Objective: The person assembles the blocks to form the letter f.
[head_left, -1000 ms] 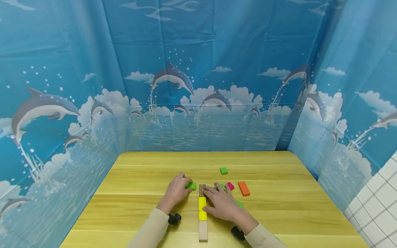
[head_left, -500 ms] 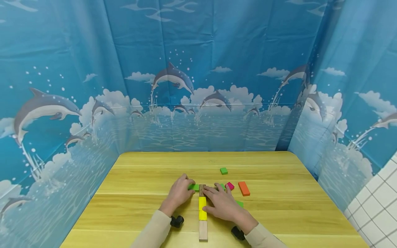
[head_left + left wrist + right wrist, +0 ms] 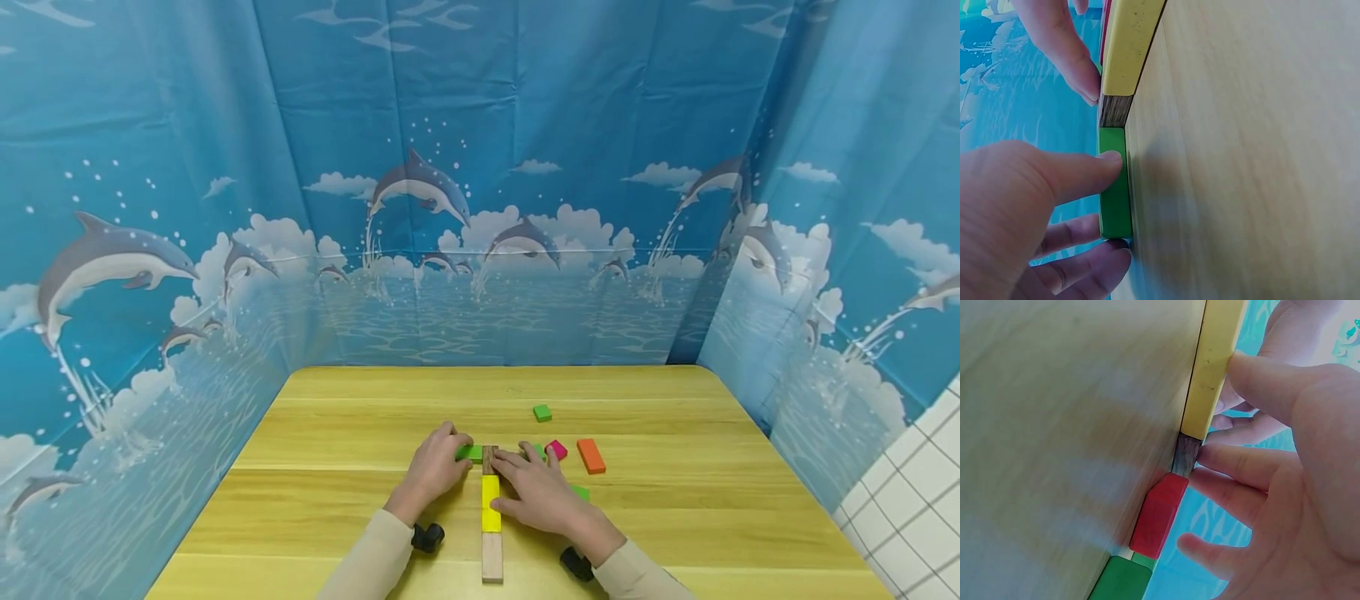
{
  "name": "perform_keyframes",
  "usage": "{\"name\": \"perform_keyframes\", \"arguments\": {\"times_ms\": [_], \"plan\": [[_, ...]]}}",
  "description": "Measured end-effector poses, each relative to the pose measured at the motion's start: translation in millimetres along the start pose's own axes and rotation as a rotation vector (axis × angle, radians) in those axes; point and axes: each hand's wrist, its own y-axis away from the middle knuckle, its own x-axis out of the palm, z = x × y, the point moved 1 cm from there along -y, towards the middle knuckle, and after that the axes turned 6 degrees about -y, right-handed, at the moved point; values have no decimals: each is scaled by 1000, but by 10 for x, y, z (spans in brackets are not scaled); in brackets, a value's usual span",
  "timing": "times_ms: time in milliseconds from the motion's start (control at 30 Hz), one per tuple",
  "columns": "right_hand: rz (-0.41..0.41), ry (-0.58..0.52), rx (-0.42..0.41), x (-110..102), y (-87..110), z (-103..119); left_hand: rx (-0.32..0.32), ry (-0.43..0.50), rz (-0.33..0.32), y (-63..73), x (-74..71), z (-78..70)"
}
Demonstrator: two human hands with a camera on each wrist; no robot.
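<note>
My left hand (image 3: 433,462) pinches a green wooden block (image 3: 1116,200) between thumb and fingers, flat on the table. Its right end meets the side of a dark brown block (image 3: 489,461) in the head view. That brown block heads a straight row, followed by a yellow stretch (image 3: 490,505) and a pale wood block (image 3: 492,558) nearest me. From the right side of the row, my right hand (image 3: 538,493) rests fingertips on the brown block, while its thumb touches the yellow one. Its fingers are fairly straight and spread.
Right of the row lie a pink-red block (image 3: 557,450), an orange block (image 3: 591,457) and a green block (image 3: 580,493) partly under the right hand. Another green piece (image 3: 537,451) peeks past its fingers. Farther back sits a small green block (image 3: 542,413). A dolphin-print curtain (image 3: 480,317) borders the table.
My left hand has slid the green block right, closing the gap to the brown block; over the last half second it stays there. The right hand has kept its place.
</note>
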Motion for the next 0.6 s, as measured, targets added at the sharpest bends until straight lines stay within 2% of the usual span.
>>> {"name": "perform_keyframes", "arguments": {"times_ms": [367,600], "plan": [[-3,-43,16,4,-9,-1,-4,-7,10,44,-17,-4],[-117,-40,-26,-112,-11,-41,61,-63,-50,68,-116,-47]]}}
